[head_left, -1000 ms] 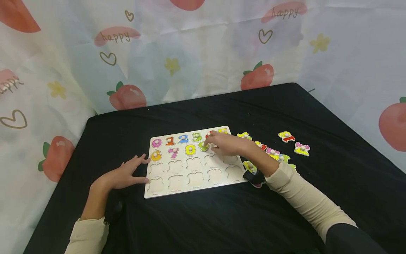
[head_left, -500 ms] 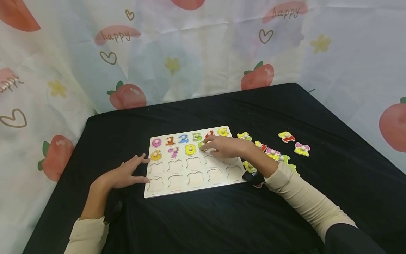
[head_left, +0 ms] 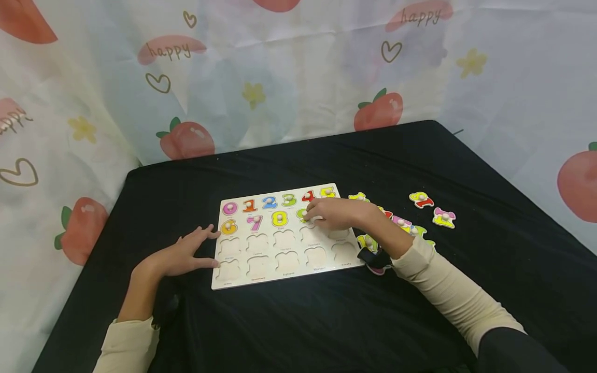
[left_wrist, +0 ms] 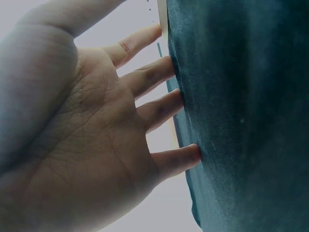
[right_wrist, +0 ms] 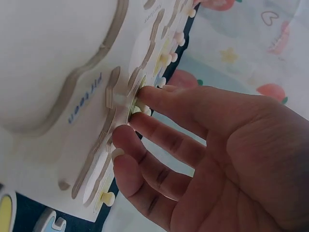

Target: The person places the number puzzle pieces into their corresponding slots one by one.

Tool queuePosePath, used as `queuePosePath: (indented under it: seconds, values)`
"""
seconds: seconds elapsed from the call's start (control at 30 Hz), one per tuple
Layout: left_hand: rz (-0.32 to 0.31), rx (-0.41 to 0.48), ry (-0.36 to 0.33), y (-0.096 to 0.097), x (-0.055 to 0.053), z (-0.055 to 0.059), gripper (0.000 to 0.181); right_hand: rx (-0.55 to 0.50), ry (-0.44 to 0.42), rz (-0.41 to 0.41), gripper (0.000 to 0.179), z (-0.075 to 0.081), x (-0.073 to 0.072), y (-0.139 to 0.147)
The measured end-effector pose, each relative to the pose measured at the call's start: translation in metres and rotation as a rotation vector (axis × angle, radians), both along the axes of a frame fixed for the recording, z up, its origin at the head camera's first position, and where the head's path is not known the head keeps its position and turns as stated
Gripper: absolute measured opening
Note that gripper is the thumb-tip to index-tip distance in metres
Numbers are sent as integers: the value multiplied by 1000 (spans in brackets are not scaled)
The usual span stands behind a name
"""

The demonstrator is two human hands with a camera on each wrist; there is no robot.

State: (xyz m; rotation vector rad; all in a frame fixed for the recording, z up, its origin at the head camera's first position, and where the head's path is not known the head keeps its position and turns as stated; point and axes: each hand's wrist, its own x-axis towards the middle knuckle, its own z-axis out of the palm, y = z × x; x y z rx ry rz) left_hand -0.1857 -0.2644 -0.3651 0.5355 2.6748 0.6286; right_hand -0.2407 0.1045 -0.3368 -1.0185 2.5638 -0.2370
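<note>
A wooden number puzzle board (head_left: 271, 272) lies on the black-covered table, its top row filled with 0 to 5. My right hand (head_left: 337, 213) pinches the knob of the green 9 piece (head_left: 300, 213) over the second row, beside the yellow 8 (head_left: 280, 219). In the right wrist view, thumb and index finger (right_wrist: 169, 133) meet at that knob, close over the board (right_wrist: 43, 159), while the other fingers curl loosely. My left hand (head_left: 181, 255) rests spread at the board's left edge; its straight fingers (left_wrist: 159, 111) show in the left wrist view.
Several loose number pieces (head_left: 402, 223) lie in a cluster right of the board, partly hidden by the right forearm. Two more, a yellow-and-red piece (head_left: 421, 200) and a pink-and-yellow piece (head_left: 443, 218), lie farther right. A printed curtain (head_left: 303, 103) stands behind the table.
The right hand and the 9 piece have shifted slightly left, then back right, over the second row. The left hand has stayed at the board's edge.
</note>
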Motion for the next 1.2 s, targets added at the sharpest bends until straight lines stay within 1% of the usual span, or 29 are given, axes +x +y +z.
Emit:
queuePosePath:
  seconds: [0.13,0.23,0.33,0.4,0.57,0.73,1.0,1.2]
  values:
    - [-1,2,0,0,0,0,86,-11,-19,-19,35,2,0,0]
    - [-4,3,0,0,0,0,86,-54,-2,-27,31,5,-2,4]
    - [-5,5,1,0,-1,0,86,-99,20,-62,29,12,-4,13]
    - [-5,4,1,0,0,0,85,-110,29,-101,28,18,-6,23]
    - [-11,0,3,0,-1,1,85,-85,25,-195,28,31,-11,51]
    - [-9,-8,1,0,0,1,86,-60,21,-254,27,36,-17,73]
    - [-6,0,-8,1,0,2,85,-12,9,-325,27,38,-23,92]
    - [-6,10,-7,1,1,3,85,7,-29,-354,27,37,-23,95]
